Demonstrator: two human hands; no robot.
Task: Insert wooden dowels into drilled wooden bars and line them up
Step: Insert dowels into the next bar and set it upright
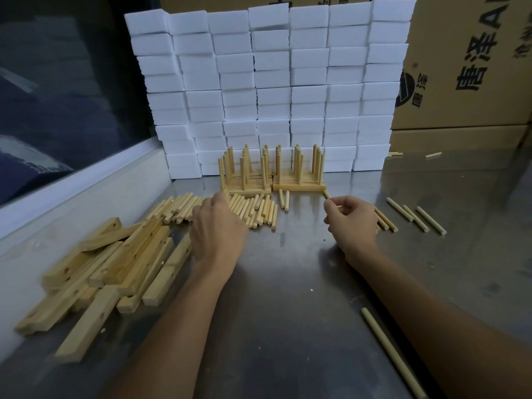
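Finished bars with upright dowels [273, 171] stood lined up mid-bench against white foam blocks [267, 82]. Loose dowel pile [253, 210] lay just before them; undrilled-side bars heap [109, 263] at left on bench [288, 283]. Your left hand [217, 228] rested on pile, whether it held anything unclear. Your right hand [349, 218] pinched one dowel [326, 194] between thumb and fingers.

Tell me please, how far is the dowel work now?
Done: two groups of finished bars stand lined up before the white foam blocks, dowels upright. In hand: the right hand pinches one dowel; the left hand rests on the loose dowel pile. Left: a heap of empty drilled bars and many loose dowels.
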